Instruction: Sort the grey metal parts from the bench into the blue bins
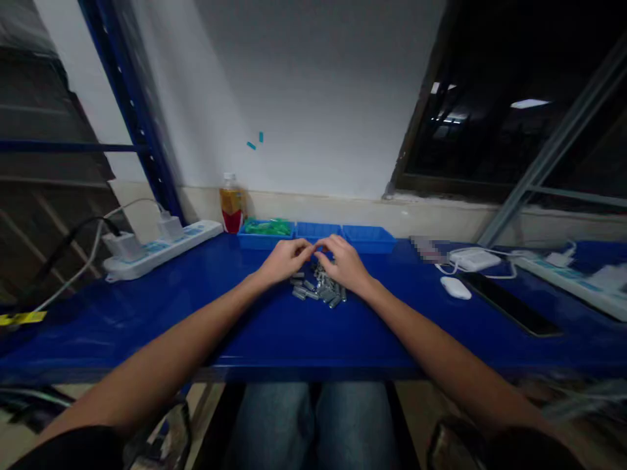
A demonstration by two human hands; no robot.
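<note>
A pile of several small grey metal cylinders (317, 290) lies on the blue table (274, 333), in front of a row of blue trays. My left hand (283, 260) and my right hand (343, 261) hover over the pile's far side. Their fingertips meet in a pinch between the two hands. Whatever they pinch is too small and blurred to name. The leftmost blue tray (266, 234) holds green pieces. The middle tray (317, 230) and right tray (369, 238) show no contents from here.
A bottle with a red label (231, 204) stands left of the trays. A white power strip (157, 249) with plugs lies at the left. At the right are a white mouse (455, 287), a dark phone (509, 303), a white charger (473, 259) and another power strip (573, 281).
</note>
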